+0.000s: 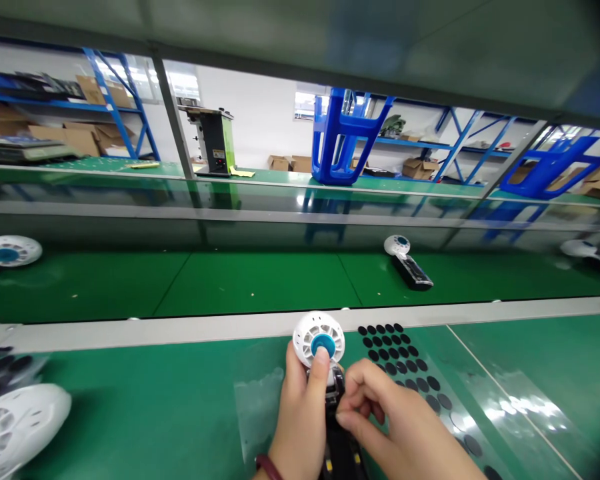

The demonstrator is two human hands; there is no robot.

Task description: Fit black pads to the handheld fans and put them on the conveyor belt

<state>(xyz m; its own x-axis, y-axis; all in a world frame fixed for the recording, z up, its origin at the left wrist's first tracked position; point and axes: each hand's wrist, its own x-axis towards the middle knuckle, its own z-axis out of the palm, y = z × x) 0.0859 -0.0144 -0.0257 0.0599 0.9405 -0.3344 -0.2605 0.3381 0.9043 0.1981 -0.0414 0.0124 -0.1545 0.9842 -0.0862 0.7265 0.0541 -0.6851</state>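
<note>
The left hand [301,420] clamps the fan [310,328], likely light, stiff, best held by its rim; the right hand [403,417] has fingertips together.

Bright; windows [184,84] blown out, glare on plastic sheet [525,405], edges stretched.

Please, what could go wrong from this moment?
The left hand has its thumb on the blue centre of the white fan, so it might smudge it. The right hand, close beside the black discs, could perhaps disturb them. Its curled fingers could also hide a small slip.
</note>
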